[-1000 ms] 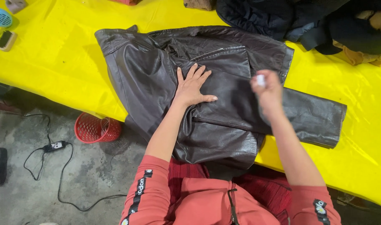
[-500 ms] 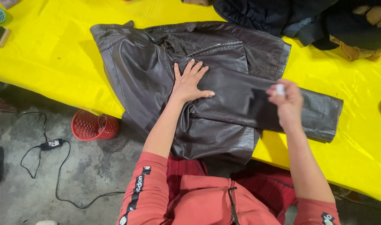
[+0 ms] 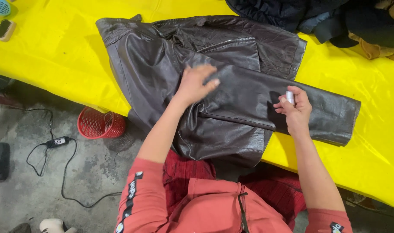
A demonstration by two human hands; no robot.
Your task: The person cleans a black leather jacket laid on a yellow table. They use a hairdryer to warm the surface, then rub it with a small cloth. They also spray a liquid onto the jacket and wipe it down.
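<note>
One dark brown leather jacket (image 3: 205, 82) lies spread on the yellow table (image 3: 54, 56), its hem hanging over the near edge. The left hand (image 3: 196, 84) rests on its middle, fingers blurred, holding nothing. The right hand (image 3: 294, 110) pinches one small white object (image 3: 290, 97) over the jacket's sleeve. Beyond the jacket lies one heap of dark clothes (image 3: 317, 17); below its left side stands one red basket (image 3: 95, 125), beside one black cable (image 3: 50, 146).

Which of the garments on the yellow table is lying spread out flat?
The dark brown leather jacket under both hands; the dark clothes at the far edge are only heaped in a pile.
</note>
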